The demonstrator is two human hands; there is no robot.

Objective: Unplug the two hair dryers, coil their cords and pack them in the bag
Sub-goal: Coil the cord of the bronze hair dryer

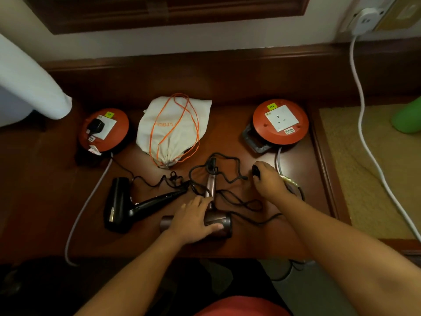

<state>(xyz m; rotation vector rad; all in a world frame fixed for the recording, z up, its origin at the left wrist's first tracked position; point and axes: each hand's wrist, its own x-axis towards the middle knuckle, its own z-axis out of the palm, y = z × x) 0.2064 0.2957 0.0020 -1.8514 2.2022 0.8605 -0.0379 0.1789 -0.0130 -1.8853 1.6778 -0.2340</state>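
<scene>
A brown hair dryer [222, 223] lies near the table's front edge, its handle pointing away from me. My left hand [193, 221] rests on its body, fingers spread over it. My right hand [268, 180] grips a black plug [256, 171], which is out of the right orange reel's [281, 123] empty socket. Loose black cord [232, 195] sprawls between my hands. A black hair dryer [120, 201] lies to the left; its plug [96, 126] sits in the left orange reel [107, 131]. A white drawstring bag [173, 126] with orange cords lies between the reels.
The dark wooden table [296, 213] has a raised rim on the right. Grey reel cables [88, 199] trail off the front edge. A white cable [362, 106] hangs from a wall adapter [365, 19] at top right. White fabric [29, 87] lies at left, a green object [407, 118] at right.
</scene>
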